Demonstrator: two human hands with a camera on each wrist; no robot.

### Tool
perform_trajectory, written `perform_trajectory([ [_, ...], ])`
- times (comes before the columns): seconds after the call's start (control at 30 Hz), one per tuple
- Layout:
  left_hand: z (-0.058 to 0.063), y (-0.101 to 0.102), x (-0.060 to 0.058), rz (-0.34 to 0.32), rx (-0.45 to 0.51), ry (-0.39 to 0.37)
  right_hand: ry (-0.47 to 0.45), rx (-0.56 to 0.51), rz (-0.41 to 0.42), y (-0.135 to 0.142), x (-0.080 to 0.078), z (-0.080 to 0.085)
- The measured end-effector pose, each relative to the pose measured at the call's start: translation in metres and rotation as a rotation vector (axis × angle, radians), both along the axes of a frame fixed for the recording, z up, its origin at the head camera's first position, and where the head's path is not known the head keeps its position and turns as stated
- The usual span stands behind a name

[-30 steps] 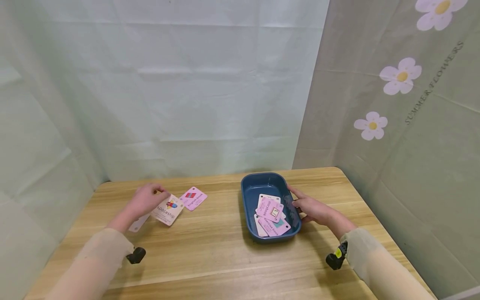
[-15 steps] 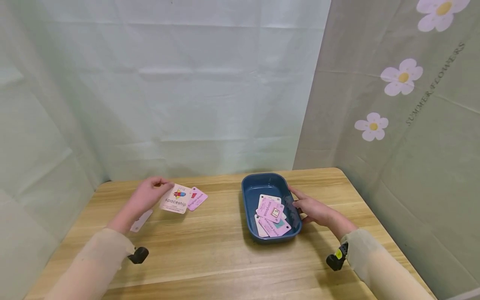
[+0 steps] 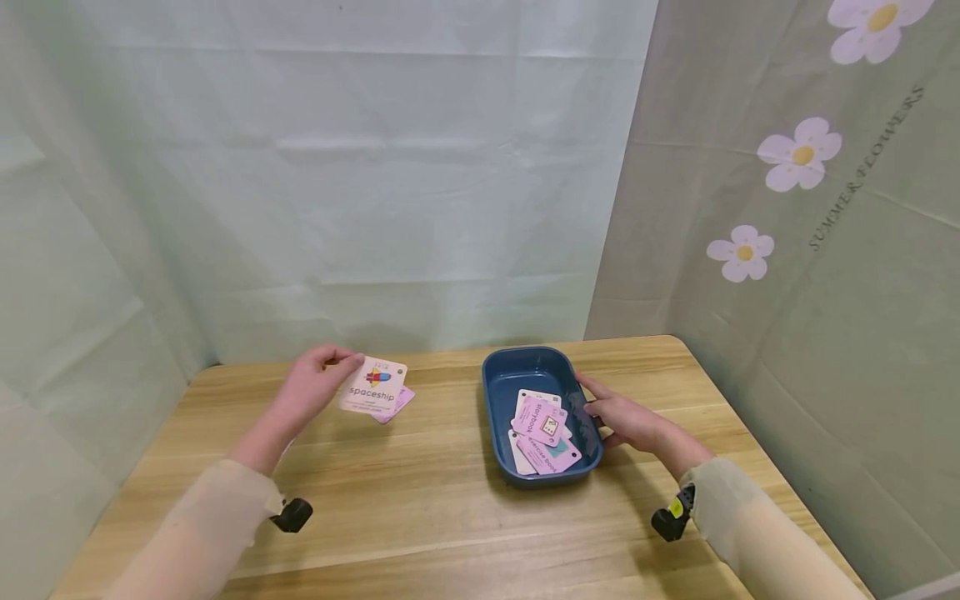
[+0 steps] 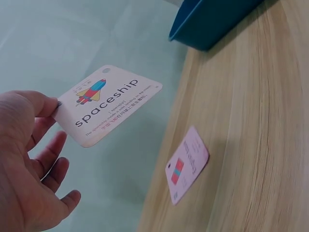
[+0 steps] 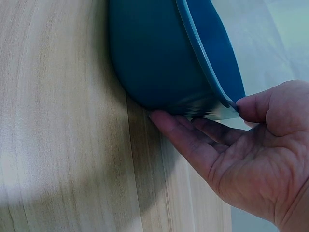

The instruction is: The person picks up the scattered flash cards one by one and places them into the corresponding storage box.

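My left hand (image 3: 313,385) pinches a corner of a white spaceship flashcard (image 3: 378,379) between thumb and fingers, holding it up over the far left of the table. In the left wrist view, the spaceship card's printed face shows fully, and a pink English book flashcard (image 4: 187,165) lies on the wood below. The held card covers most of that pink one in the head view. My right hand (image 3: 628,418) holds the right side of a blue tray (image 3: 528,372). Its thumb is at the rim and its fingers are against the outer wall, as the right wrist view shows.
Inside the tray, a pink storybook card (image 3: 542,419) overlaps an exercise book card (image 3: 549,457) and other white-edged cards. The wooden table (image 3: 420,525) ends at a pale curtain (image 3: 390,208) behind, with a flowered curtain (image 3: 847,350) on the right.
My left hand has lifted the spaceship card and carried it rightward and back, over the English book card. A white card at the left is now hidden by the forearm. Right hand and tray stay put.
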State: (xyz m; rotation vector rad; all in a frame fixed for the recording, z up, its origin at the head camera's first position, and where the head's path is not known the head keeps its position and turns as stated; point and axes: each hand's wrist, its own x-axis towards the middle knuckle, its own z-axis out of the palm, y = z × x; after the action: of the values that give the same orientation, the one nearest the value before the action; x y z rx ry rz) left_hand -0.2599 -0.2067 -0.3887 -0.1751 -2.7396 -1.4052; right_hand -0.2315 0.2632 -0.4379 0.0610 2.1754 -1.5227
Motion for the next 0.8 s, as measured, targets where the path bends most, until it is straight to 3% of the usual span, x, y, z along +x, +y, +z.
perform_trajectory([
  [0.13,0.000,0.008,-0.001,-0.006,0.016,0.022,-0.002,-0.008,-0.006,0.000,0.000,0.000],
  [0.4,0.003,0.029,0.002,-0.035,0.099,-0.030,0.000,-0.003,-0.007,0.000,0.000,0.000],
  [0.8,0.006,0.051,0.004,-0.057,0.163,-0.021,0.003,-0.007,-0.004,0.001,-0.001,-0.002],
])
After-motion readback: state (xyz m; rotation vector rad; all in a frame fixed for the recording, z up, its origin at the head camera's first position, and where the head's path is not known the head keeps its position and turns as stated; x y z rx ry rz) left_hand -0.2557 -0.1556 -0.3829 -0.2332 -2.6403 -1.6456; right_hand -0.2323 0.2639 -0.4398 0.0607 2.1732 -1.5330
